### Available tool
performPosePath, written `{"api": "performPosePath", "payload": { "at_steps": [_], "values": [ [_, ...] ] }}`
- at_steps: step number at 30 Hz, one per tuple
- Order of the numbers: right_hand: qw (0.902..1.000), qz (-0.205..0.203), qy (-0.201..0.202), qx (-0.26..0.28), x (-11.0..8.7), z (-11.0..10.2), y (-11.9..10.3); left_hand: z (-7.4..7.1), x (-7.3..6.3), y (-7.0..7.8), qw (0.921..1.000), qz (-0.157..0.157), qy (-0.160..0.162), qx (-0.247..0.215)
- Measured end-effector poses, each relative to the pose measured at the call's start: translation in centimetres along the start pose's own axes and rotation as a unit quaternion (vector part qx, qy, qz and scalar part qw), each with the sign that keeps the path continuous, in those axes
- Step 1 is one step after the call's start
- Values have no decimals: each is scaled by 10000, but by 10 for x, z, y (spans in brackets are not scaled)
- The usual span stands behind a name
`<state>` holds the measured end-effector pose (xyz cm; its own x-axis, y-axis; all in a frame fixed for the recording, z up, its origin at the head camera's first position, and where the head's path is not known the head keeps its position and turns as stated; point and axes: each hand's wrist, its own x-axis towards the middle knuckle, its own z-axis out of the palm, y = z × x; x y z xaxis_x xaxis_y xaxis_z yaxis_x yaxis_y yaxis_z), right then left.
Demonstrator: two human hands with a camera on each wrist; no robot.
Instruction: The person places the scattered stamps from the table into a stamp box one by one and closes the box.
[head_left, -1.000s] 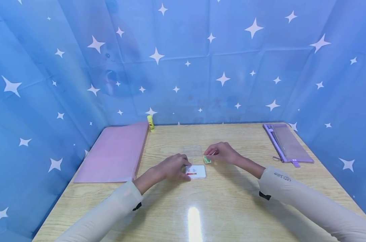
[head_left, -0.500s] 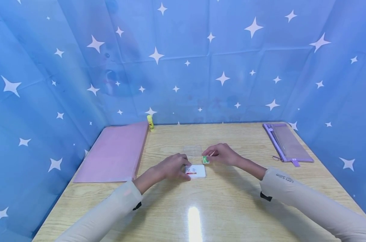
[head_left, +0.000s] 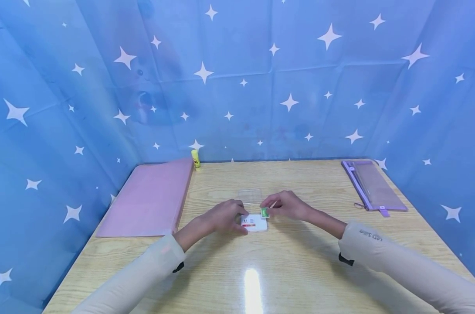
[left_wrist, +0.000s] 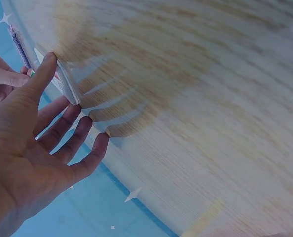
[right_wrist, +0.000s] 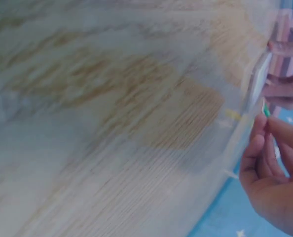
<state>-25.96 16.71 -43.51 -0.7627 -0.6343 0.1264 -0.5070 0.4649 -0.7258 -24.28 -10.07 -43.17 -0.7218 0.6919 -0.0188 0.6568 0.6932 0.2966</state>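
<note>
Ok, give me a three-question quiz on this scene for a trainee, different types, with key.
1. What does the right hand pinch?
A) the purple pouch
B) a small green-and-white square
C) nothing
2. True or false: the left hand grips the white card-like item.
3. Fill in: a yellow tube stands by the far right corner of the ____ folder.

Key: 1. B. 2. True. 3. Pink.
</note>
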Motion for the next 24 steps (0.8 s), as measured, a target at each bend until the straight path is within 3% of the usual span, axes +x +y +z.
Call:
{"api": "performPosePath", "payload": {
  "at_steps": [13,24],
  "values": [
    [9997,-204,-85,80,-2,10,-2,0,1,-1,9999,136,-30,93],
    [9993,-234,-24,-277,-4,17,-5,0,1,-2,9999,95,-62,91]
  ]
}}
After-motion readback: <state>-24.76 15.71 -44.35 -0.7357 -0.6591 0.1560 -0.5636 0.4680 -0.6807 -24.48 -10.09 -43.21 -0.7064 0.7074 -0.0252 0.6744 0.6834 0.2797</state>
